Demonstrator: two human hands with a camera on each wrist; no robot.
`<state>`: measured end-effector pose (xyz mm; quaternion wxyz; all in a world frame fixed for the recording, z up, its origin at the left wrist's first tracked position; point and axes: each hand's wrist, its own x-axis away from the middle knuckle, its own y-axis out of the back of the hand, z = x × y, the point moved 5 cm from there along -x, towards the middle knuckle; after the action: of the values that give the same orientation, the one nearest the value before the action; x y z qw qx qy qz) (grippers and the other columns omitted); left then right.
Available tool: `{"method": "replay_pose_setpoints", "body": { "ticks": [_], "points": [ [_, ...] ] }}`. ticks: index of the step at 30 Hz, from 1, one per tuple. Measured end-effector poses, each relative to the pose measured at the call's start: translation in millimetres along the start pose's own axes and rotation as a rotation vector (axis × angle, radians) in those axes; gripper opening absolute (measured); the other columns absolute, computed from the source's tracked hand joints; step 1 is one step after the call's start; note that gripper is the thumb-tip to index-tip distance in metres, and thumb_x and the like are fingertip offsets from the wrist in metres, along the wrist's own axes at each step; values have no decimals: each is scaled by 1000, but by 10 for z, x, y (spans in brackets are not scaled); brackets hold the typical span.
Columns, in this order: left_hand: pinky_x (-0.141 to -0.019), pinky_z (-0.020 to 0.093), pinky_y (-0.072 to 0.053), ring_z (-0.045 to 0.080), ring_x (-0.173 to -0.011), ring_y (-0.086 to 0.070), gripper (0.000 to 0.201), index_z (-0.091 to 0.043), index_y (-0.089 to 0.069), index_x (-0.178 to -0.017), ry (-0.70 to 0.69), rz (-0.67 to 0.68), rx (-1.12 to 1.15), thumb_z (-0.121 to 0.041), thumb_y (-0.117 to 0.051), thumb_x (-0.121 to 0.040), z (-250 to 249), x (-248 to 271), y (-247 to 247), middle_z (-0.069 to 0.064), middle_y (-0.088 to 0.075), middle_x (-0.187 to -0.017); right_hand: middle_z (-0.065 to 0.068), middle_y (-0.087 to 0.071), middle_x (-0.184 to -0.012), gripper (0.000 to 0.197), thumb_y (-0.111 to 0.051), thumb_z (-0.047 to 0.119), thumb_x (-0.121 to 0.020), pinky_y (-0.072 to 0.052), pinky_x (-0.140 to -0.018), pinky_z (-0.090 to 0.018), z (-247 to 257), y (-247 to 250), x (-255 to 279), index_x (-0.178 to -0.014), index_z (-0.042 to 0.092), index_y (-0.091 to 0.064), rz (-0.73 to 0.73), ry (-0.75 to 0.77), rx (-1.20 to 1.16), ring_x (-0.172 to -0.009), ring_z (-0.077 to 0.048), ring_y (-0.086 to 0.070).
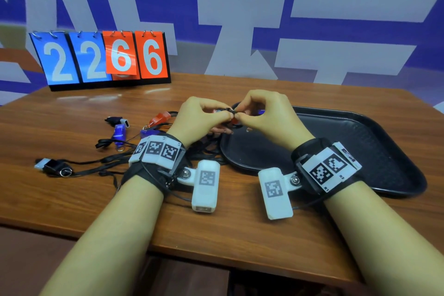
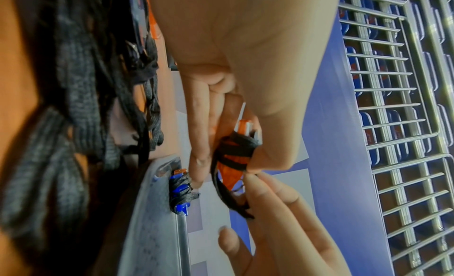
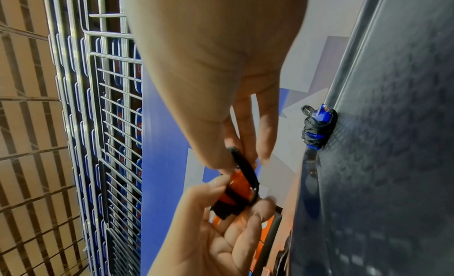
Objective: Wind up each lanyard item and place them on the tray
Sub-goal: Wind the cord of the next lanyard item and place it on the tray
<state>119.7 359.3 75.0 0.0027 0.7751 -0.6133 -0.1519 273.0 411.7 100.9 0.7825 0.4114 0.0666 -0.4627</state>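
Observation:
I hold an orange whistle (image 2: pixel 234 157) partly wrapped in its black lanyard just above the near-left rim of the black tray (image 1: pixel 360 146). My left hand (image 1: pixel 224 116) pinches the whistle body between thumb and fingers. My right hand (image 1: pixel 240 116) pinches the free loop of black cord (image 2: pixel 230 198) at the whistle's tip. In the right wrist view the cord (image 3: pixel 245 165) runs from my right fingertips over the orange whistle (image 3: pixel 236 190). A blue whistle (image 3: pixel 318 126) wound in black cord lies on the tray at its far-left edge.
Left of the tray, several unwound whistles lie on the wooden table: a red one (image 1: pixel 159 118), a blue one (image 1: pixel 119 133), a black-and-white one (image 1: pixel 117 121) and a black one (image 1: pixel 51 164). Their black cords (image 1: pixel 197 151) tangle under my left wrist. A flip scoreboard (image 1: pixel 101 57) stands at the back left.

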Motion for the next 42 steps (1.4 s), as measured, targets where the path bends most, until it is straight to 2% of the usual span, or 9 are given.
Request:
{"method": "replay_pose_setpoints", "body": {
  "ticks": [7, 14, 18, 22, 25, 29, 32, 38, 42],
  "points": [
    [-73, 31, -60, 16, -79, -75, 13, -15, -79, -95, -89, -90, -126, -10, -75, -84, -25, -1, 65, 2, -77, -87, 0, -76, -84, 9, -72, 17, -88, -61, -66, -30, -33, 23, -5, -93, 13, -78, 33, -119, -161, -75, -16, -72],
    [-79, 38, -61, 11, -82, -73, 14, -20, -79, -96, -147, -61, -272, -20, -79, -82, -46, 7, 71, -4, -77, -89, 3, -73, -75, 3, -77, 18, -83, -56, -58, -21, -9, 53, -11, -83, 15, -77, 4, -83, 8, -68, -10, -69],
    [-84, 40, -60, 8, -89, -72, 15, -23, -80, -97, -166, -34, -327, -24, -80, -82, -60, 4, 71, -7, -77, -91, 7, -70, -71, 3, -75, 19, -82, -57, -64, -21, -33, 58, -3, -81, 17, -74, 31, -81, 89, -68, -6, -66],
    [-76, 33, -60, 11, -81, -73, 24, -17, -78, -100, -145, -4, -283, -29, -82, -80, -85, 21, 34, -2, -77, -88, 9, -65, -69, 7, -72, 19, -77, -48, -63, -15, -26, 69, 9, -77, 20, -65, 29, -54, 115, -62, 0, -57],
    [-68, 23, -55, 10, -72, -73, 24, -11, -78, -101, -144, 10, -225, -24, -81, -80, -119, 49, 3, 3, -76, -84, 9, -59, -66, 13, -70, 14, -77, -45, -57, -20, -2, 71, 9, -72, 16, -59, 25, -5, 80, -59, -4, -50],
    [-71, 29, -59, 20, -79, -75, 21, -10, -78, -101, -137, 22, -150, -20, -80, -82, -125, 53, 22, 8, -77, -87, 7, -63, -73, 8, -70, 11, -80, -44, -53, -14, 17, 92, 2, -84, 14, -63, -24, 16, 43, -59, -5, -52],
    [-68, 24, -57, 17, -82, -75, 22, -8, -77, -102, -140, 37, -121, -17, -79, -82, -133, 58, 4, 8, -77, -91, 9, -68, -90, 19, -69, 15, -82, -47, -58, -10, 13, 69, -7, -99, 23, -74, 2, 12, 84, -77, -6, -61],
    [-72, 33, -62, 31, -79, -75, 22, 2, -63, -104, -12, 20, 5, -7, -74, -86, -45, 16, 1, 21, -75, -90, 10, -73, -85, 8, -72, 21, -85, -55, -68, -24, -15, 77, -15, -89, 22, -79, -22, -60, 82, -83, -8, -67],
    [-76, 35, -62, 33, -81, -75, 18, 4, -60, -104, 12, 49, 37, -3, -69, -89, -39, 19, -16, 24, -74, -93, 11, -72, -80, 1, -78, 25, -81, -49, -63, -16, -66, 85, -23, -81, 26, -79, -53, -123, -46, -75, 2, -63]
  ]
}}
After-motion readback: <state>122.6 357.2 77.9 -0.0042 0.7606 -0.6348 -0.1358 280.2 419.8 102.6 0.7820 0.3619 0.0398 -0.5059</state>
